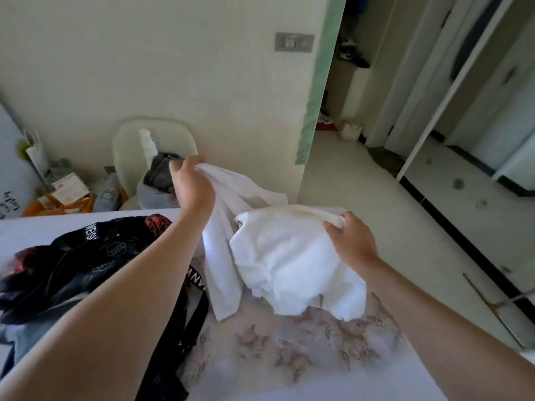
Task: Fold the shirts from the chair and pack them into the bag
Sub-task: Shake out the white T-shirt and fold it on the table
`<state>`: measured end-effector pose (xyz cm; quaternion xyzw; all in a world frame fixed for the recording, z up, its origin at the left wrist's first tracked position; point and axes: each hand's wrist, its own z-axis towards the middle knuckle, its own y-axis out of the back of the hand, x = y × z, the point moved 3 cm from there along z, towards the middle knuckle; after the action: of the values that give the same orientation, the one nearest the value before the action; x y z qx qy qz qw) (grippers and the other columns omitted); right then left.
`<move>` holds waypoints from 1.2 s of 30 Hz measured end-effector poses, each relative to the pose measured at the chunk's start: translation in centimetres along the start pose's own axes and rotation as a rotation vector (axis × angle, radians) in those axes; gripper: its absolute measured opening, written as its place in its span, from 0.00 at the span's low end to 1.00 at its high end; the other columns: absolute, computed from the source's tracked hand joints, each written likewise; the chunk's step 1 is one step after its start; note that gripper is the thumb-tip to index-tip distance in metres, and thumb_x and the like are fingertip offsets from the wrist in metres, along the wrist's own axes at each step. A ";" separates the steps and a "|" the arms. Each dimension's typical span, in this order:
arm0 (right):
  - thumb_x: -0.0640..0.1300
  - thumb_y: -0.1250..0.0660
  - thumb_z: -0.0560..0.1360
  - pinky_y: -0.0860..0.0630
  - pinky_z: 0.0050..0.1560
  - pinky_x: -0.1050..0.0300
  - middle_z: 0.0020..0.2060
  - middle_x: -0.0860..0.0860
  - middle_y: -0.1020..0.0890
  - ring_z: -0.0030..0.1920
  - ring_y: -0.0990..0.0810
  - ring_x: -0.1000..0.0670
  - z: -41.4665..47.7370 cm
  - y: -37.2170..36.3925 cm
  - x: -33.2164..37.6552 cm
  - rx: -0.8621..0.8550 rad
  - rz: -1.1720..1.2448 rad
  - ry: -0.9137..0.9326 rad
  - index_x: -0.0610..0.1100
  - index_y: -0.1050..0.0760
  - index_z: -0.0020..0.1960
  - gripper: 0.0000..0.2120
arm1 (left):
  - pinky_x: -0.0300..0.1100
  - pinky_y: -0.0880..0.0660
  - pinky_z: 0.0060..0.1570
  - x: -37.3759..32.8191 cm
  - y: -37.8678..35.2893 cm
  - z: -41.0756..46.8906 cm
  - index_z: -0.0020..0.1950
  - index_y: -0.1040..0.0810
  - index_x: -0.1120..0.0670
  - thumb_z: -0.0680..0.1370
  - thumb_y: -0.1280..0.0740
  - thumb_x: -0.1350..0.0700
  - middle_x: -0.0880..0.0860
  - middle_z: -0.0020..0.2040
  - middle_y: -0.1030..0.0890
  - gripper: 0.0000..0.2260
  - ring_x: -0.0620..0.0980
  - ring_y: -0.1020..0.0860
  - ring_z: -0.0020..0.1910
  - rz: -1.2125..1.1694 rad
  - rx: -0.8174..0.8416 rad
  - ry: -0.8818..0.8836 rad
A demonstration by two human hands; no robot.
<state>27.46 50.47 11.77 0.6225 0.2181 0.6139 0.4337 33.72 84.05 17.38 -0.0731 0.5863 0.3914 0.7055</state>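
Left hand [192, 186]: my fingers are curled tight, pinching a bunched edge of the white shirt [289, 256], held up above the bed. Right hand [351, 241]: my fingers are clamped over another edge of the same shirt, lower and nearer me. The shirt hangs crumpled between both hands, its lower folds touching the floral bedsheet [318, 351]. The black bag [95, 256] lies on the bed to the left, partly under my left forearm. Beyond the bed, the cream chair [127, 151] carries dark and grey clothes [160, 175].
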 end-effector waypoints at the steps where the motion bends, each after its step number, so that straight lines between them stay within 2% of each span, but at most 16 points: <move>1: 0.56 0.35 0.77 0.33 0.38 0.53 0.36 0.51 0.23 0.40 0.24 0.45 -0.3 0.3 0.5 0.009 -0.002 0.006 0.43 0.28 0.44 0.15 | 0.37 0.34 0.55 -0.7 0.4 0.3 0.60 0.21 0.53 0.75 0.47 0.69 0.54 0.61 0.30 0.22 0.53 0.28 0.55 0.055 0.004 -0.045; 3: 0.54 0.36 0.79 0.35 0.33 0.54 0.33 0.51 0.26 0.37 0.25 0.46 -1.2 0.4 1.5 0.042 0.023 0.044 0.43 0.32 0.40 0.16 | 0.47 0.29 0.53 -0.8 -0.1 0.3 0.62 0.22 0.52 0.76 0.43 0.67 0.57 0.62 0.28 0.20 0.58 0.27 0.60 0.391 0.193 -0.103; 5: 0.52 0.35 0.79 0.39 0.30 0.55 0.31 0.51 0.29 0.32 0.31 0.50 -2.2 0.0 2.7 0.032 0.077 0.127 0.42 0.34 0.40 0.16 | 0.49 0.27 0.51 0.8 -1.3 -1.5 0.64 0.25 0.54 0.79 0.41 0.64 0.57 0.62 0.25 0.16 0.58 0.26 0.62 0.868 0.540 -0.096; 8: 0.49 0.33 0.79 0.37 0.33 0.54 0.31 0.52 0.29 0.31 0.32 0.53 -2.6 -1.0 3.7 0.010 0.234 0.222 0.43 0.33 0.41 0.14 | 0.51 0.29 0.63 4.2 -1.8 -5.2 0.72 0.32 0.57 0.80 0.39 0.56 0.59 0.70 0.33 0.20 0.59 0.33 0.69 1.222 0.844 -0.023; 11: 0.48 0.32 0.78 0.33 0.36 0.54 0.33 0.53 0.26 0.33 0.28 0.53 -2.2 -0.8 5.4 0.076 0.381 0.195 0.44 0.32 0.41 0.13 | 0.57 0.44 0.74 6.6 -3.6 -7.7 0.79 0.51 0.53 0.73 0.28 0.45 0.58 0.78 0.51 0.44 0.61 0.47 0.76 0.978 0.996 -0.225; 13: 0.48 0.32 0.78 0.34 0.37 0.55 0.33 0.53 0.29 0.33 0.30 0.54 -2.0 0.0 6.9 0.046 0.542 0.144 0.46 0.34 0.39 0.14 | 0.55 0.46 0.74 5.5 -4.4 -9.7 0.80 0.53 0.50 0.68 0.25 0.41 0.54 0.79 0.48 0.50 0.57 0.48 0.78 0.691 1.025 -0.412; 16: 0.48 0.31 0.77 0.31 0.43 0.56 0.39 0.55 0.25 0.37 0.26 0.60 -1.8 1.0 8.6 -0.056 0.652 0.112 0.47 0.31 0.45 0.09 | 0.49 0.29 0.62 3.6 -4.5 -10.8 0.70 0.28 0.47 0.75 0.31 0.48 0.52 0.62 0.21 0.23 0.56 0.26 0.64 0.360 0.898 -0.339; 18: 0.55 0.26 0.71 0.27 0.49 0.56 0.49 0.56 0.23 0.47 0.23 0.62 -2.0 0.9 8.8 0.027 0.605 0.157 0.51 0.32 0.58 0.22 | 0.47 0.23 0.48 2.4 -4.0 -10.7 0.53 0.19 0.50 0.79 0.36 0.53 0.51 0.47 0.17 0.07 0.54 0.20 0.50 0.325 0.861 -0.256; 21: 0.59 0.18 0.58 0.30 0.64 0.57 0.68 0.58 0.30 0.66 0.29 0.57 -3.0 0.0 8.1 0.229 0.304 0.348 0.62 0.40 0.72 0.49 | 0.42 0.24 0.35 -0.1 -3.0 -10.5 0.40 0.23 0.47 0.76 0.34 0.57 0.45 0.37 0.20 0.07 0.49 0.21 0.39 0.093 0.855 -0.181; 22: 0.57 0.17 0.59 0.29 0.66 0.56 0.68 0.60 0.29 0.67 0.29 0.58 -3.7 -0.4 7.8 0.313 0.273 0.391 0.64 0.38 0.72 0.48 | 0.37 0.24 0.35 -0.9 -2.6 -10.6 0.41 0.23 0.46 0.75 0.32 0.58 0.44 0.38 0.19 0.07 0.47 0.20 0.40 -0.013 0.922 -0.164; 24: 0.53 0.19 0.63 0.24 0.63 0.52 0.60 0.63 0.20 0.61 0.22 0.60 -4.1 -2.0 6.3 0.468 0.300 0.311 0.66 0.27 0.64 0.32 | 0.34 0.22 0.43 -1.4 -2.0 -11.5 0.53 0.21 0.44 0.73 0.28 0.61 0.44 0.48 0.16 0.13 0.44 0.18 0.49 -0.171 1.211 -0.100; 26: 0.48 0.26 0.66 0.20 0.58 0.47 0.51 0.61 0.16 0.54 0.18 0.57 -4.7 -3.4 4.6 0.551 0.140 0.202 0.62 0.21 0.56 0.20 | 0.39 0.23 0.57 0.3 -1.9 -12.3 0.59 0.21 0.47 0.73 0.26 0.60 0.44 0.55 0.17 0.17 0.44 0.20 0.57 -0.089 1.426 -0.032; 29: 0.39 0.33 0.67 0.21 0.54 0.48 0.49 0.53 0.16 0.51 0.18 0.50 -6.4 -5.0 2.6 0.816 -0.068 -0.013 0.54 0.20 0.55 0.18 | 0.43 0.26 0.63 4.5 -2.1 -12.6 0.52 0.20 0.42 0.73 0.29 0.51 0.43 0.56 0.19 0.09 0.44 0.22 0.59 0.215 1.324 -0.024; 31: 0.42 0.33 0.70 0.22 0.57 0.49 0.54 0.50 0.18 0.54 0.20 0.48 -7.4 -5.9 1.2 0.939 -0.194 -0.091 0.49 0.22 0.60 0.18 | 0.39 0.29 0.61 6.7 -1.9 -13.2 0.52 0.21 0.42 0.77 0.34 0.52 0.44 0.59 0.22 0.06 0.45 0.24 0.60 0.363 1.264 -0.054; 34: 0.49 0.34 0.74 0.27 0.62 0.54 0.70 0.50 0.28 0.67 0.27 0.48 -7.1 -7.3 0.2 0.902 -0.267 -0.124 0.51 0.35 0.75 0.31 | 0.40 0.29 0.60 9.1 -1.8 -13.8 0.63 0.24 0.47 0.81 0.39 0.56 0.46 0.65 0.23 0.12 0.47 0.26 0.61 0.455 1.220 -0.071; 36: 0.45 0.37 0.76 0.30 0.63 0.57 0.73 0.50 0.32 0.70 0.30 0.48 -6.0 -8.7 0.6 0.770 -0.180 -0.089 0.51 0.36 0.77 0.29 | 0.45 0.31 0.65 10.2 -2.2 -13.3 0.69 0.28 0.46 0.81 0.39 0.57 0.47 0.70 0.26 0.17 0.50 0.28 0.66 0.541 1.134 -0.139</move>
<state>24.13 57.21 4.34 0.7438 0.4672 0.4192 0.2296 24.91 79.86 3.57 0.4888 0.6532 0.1882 0.5467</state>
